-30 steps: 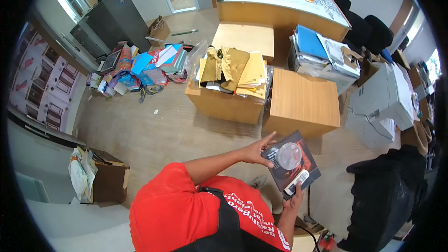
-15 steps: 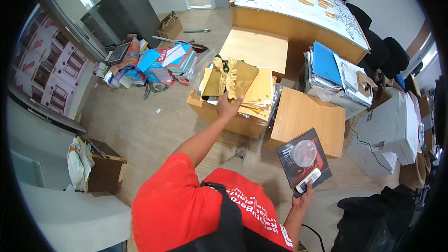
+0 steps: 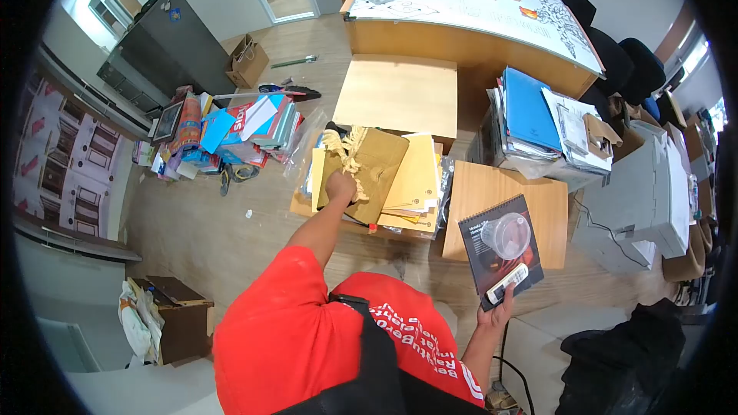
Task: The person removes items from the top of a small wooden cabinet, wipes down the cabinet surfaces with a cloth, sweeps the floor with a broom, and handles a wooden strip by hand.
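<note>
My left hand (image 3: 341, 186) is closed on the cream ruffled trim of an olive-brown cloth item (image 3: 377, 165), which lies on yellow envelopes (image 3: 417, 177) on a wooden box. In my right hand (image 3: 497, 312) is a dark spiral-bound book (image 3: 478, 242), held by its lower edge. A round clear plastic container (image 3: 510, 236) and a white labelled object (image 3: 507, 283) rest on the book's cover; my right fingers are at the white object's lower end.
Beyond the box stands a pale wooden surface (image 3: 396, 96). A wooden cabinet (image 3: 469, 192) is at the right, near a bin of papers and blue folders (image 3: 530, 119). Books and bags (image 3: 246, 127) lie on the floor at left. White boxes (image 3: 642, 192) stand at far right.
My left hand has left the book, reached forward to the cloth item and closed on its trim. The cloth item has shifted slightly. My right hand still holds the book, now over the cabinet.
</note>
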`<state>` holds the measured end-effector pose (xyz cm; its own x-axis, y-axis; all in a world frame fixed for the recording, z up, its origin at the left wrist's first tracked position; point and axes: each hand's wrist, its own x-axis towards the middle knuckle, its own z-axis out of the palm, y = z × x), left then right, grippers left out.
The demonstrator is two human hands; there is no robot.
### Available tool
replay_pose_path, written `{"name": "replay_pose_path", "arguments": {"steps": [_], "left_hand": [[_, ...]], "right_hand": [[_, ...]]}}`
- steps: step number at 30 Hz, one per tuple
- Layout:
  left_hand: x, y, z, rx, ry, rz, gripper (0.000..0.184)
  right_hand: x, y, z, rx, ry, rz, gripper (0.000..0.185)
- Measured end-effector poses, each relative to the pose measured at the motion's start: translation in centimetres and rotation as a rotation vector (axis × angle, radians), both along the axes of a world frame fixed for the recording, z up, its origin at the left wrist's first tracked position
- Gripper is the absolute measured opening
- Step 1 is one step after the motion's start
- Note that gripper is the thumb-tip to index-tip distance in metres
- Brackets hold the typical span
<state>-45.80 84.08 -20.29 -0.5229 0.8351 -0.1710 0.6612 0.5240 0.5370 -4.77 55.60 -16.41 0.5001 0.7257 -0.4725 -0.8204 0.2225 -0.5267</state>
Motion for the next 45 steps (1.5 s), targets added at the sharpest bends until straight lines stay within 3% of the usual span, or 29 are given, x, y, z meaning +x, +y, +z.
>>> {"name": "replay_pose_path", "arguments": {"steps": [4,7,8,13,19,25,27,33,38,40,45], "left_hand": [[-0.2,0.5,0.3,0.104,-0.050,-0.009,0.036],[-1.6,0.1,-1.4,0.269,-0.103,-0.074,0.034],[-1.7,-0.3,-1.1,0.338,-0.195,-0.083,0.034],[1.5,-2.1,3.7,0.463,-0.310,-0.051,0.028],[5.7,-2.2,5.4,0.632,-0.298,-0.086,0.028],[10.7,-3.3,8.0,0.680,-0.527,-0.131,0.026],[13.0,-4.3,9.9,0.657,-0.726,-0.163,0.025],[20.9,-4.7,8.7,0.674,-0.910,-0.257,0.022],[28.6,-5.8,9.5,0.601,-0.899,-0.329,0.020],[31.9,-5.4,6.7,0.622,-0.893,-0.326,0.024],[40.5,-4.4,-1.0,0.641,-0.726,-0.367,0.029]], "right_hand": [[0.3,1.6,2.5,-0.041,-0.037,0.011,0.033],[2.0,1.5,1.1,-0.058,-0.062,0.001,0.034],[3.0,1.1,0.0,-0.018,-0.047,-0.002,0.042],[5.6,0.0,0.2,-0.032,-0.066,-0.059,0.038],[8.2,-1.6,1.5,0.002,-0.069,-0.121,0.035],[11.2,-4.2,0.7,-0.032,-0.093,-0.184,0.036],[11.6,-5.1,1.4,-0.034,-0.089,-0.203,0.037],[13.7,-7.7,0.6,0.002,-0.111,-0.243,0.038],[15.5,-10.3,-0.7,-0.023,-0.069,-0.310,0.038],[16.9,-11.7,-2.3,0.001,-0.088,-0.242,0.049],[17.0,-12.3,1.2,-0.046,-0.100,-0.322,0.042]]}}
